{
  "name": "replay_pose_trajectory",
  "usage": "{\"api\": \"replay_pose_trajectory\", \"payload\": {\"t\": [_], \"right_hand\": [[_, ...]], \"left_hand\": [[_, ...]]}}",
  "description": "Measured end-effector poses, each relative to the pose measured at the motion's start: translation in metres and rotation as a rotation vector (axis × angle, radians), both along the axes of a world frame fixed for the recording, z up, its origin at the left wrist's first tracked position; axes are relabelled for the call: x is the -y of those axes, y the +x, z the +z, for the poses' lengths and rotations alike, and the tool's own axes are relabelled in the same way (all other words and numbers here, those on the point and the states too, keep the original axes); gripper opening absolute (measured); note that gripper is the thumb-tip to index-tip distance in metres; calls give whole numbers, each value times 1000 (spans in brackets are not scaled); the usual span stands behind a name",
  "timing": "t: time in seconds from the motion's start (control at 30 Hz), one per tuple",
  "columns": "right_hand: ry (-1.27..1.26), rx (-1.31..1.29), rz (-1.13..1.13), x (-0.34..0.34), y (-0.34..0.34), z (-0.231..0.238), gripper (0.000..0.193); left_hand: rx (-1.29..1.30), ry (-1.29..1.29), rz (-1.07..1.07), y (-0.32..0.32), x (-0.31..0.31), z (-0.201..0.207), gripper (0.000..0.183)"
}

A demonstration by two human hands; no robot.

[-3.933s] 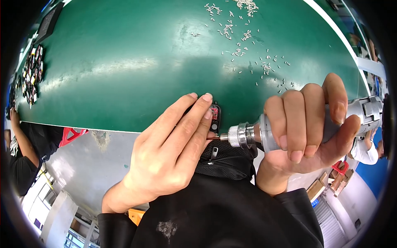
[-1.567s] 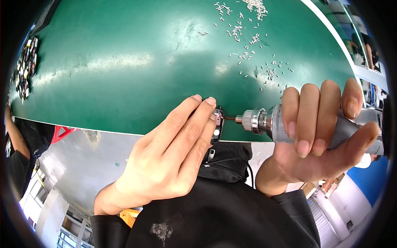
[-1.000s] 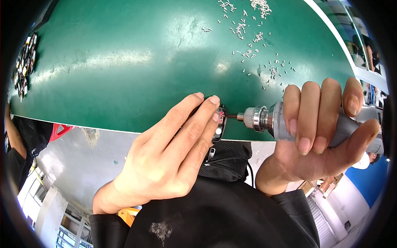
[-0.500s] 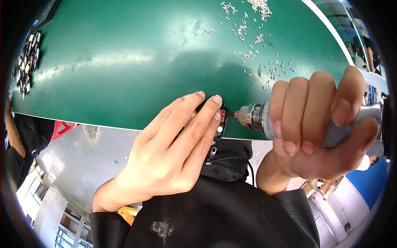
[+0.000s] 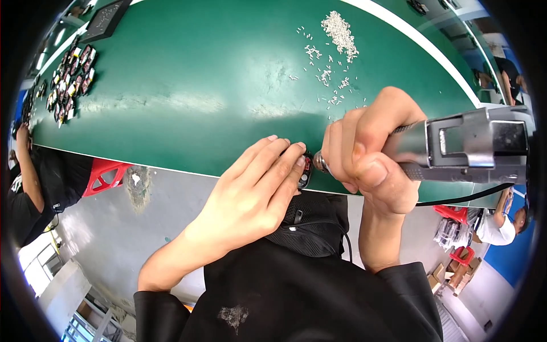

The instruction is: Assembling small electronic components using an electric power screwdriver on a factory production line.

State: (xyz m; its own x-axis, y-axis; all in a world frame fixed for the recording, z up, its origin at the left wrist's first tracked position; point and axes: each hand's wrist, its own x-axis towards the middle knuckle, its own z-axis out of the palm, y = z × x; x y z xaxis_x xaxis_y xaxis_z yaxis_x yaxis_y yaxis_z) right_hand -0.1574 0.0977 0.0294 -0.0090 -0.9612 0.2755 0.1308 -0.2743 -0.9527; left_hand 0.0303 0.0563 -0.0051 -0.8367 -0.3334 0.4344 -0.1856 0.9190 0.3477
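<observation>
My left hand (image 5: 248, 191) lies over a small black-cased device (image 5: 304, 181) at the table's near edge, its fingers closed on it and covering most of it. Red and white parts show at the device's exposed right end. With fingers wrapped round it, my right hand (image 5: 373, 157) grips a grey electric screwdriver (image 5: 456, 145) to the right of the device. The tool's metal nose points at the device's right end. Its bit cannot be made out, so contact is uncertain.
Loose screws (image 5: 341, 35) lie piled and scattered across the green table (image 5: 188, 74). Several similar black devices (image 5: 71, 82) cluster at the left, near a dark tray (image 5: 105, 20). A black cord (image 5: 461, 199) trails from the screwdriver. Other people sit at far left and far right.
The view has shifted, showing more of the table. My right hand and the screwdriver have turned, its back end now facing me more; the raised forefinger has curled in. My left hand stays on the device.
</observation>
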Motion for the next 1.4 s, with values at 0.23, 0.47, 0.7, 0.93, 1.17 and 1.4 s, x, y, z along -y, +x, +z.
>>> {"api": "replay_pose_trajectory", "payload": {"t": [0.23,0.47,0.7,0.93,1.17,1.4], "right_hand": [[-305,306,426,21,-5,-3,22],[-267,655,132,-47,-33,-11,19],[4,790,-160,-55,-21,-36,12],[-11,913,-170,-58,-24,-50,8],[43,1033,-135,-59,-28,-51,7],[59,1016,-116,-61,-28,-50,10]], "left_hand": [[2,42,-83,19,17,-8,39],[150,-157,795,93,99,-6,37],[190,-238,750,67,120,10,53],[76,-1,205,-47,68,8,35],[109,-108,126,-60,75,-1,26],[151,-286,-29,-59,85,6,27]]}}
